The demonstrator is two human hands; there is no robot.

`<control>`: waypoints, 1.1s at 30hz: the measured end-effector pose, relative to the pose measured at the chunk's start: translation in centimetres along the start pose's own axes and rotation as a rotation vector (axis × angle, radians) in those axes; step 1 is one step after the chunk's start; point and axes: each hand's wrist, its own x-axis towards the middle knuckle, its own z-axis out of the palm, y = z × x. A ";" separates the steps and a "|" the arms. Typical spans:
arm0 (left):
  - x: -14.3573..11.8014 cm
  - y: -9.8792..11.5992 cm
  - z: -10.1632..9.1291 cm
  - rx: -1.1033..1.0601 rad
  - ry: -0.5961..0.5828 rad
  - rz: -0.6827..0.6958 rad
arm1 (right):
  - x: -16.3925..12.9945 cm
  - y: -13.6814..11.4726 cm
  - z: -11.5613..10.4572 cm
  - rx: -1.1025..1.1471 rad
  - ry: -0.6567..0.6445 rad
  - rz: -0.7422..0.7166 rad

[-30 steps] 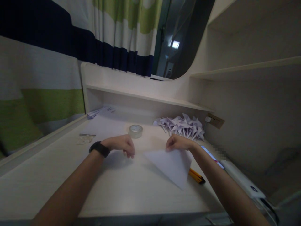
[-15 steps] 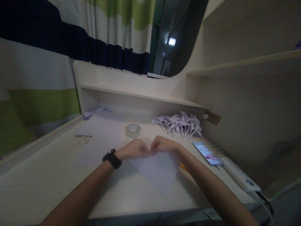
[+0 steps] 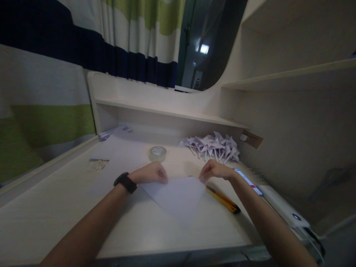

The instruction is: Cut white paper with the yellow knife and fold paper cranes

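Note:
A white sheet of paper (image 3: pixel 175 196), folded into a triangle with its tip toward me, lies on the pale desk (image 3: pixel 69 207). My left hand (image 3: pixel 151 173), with a black watch on the wrist, presses the paper's far left corner with closed fingers. At the far right corner my right hand (image 3: pixel 213 171) pinches the same edge. Both hands rest about a hand's width apart along the fold.
A yellow and black utility knife (image 3: pixel 222 200) lies right of the paper. A roll of clear tape (image 3: pixel 158 152) stands behind the hands. A heap of folded paper shapes (image 3: pixel 213 145) sits at the back right. A phone (image 3: pixel 247 180) and a white power bank (image 3: pixel 283 211) lie along the right edge.
My hands met at the middle of the paper's far edge, then slid apart to its two corners. The paper now lies flatter on the desk.

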 end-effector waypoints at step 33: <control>-0.9 -0.1 0.0 -0.342 0.308 -0.207 | 3.9 1.9 7.2 0.681 0.235 -0.155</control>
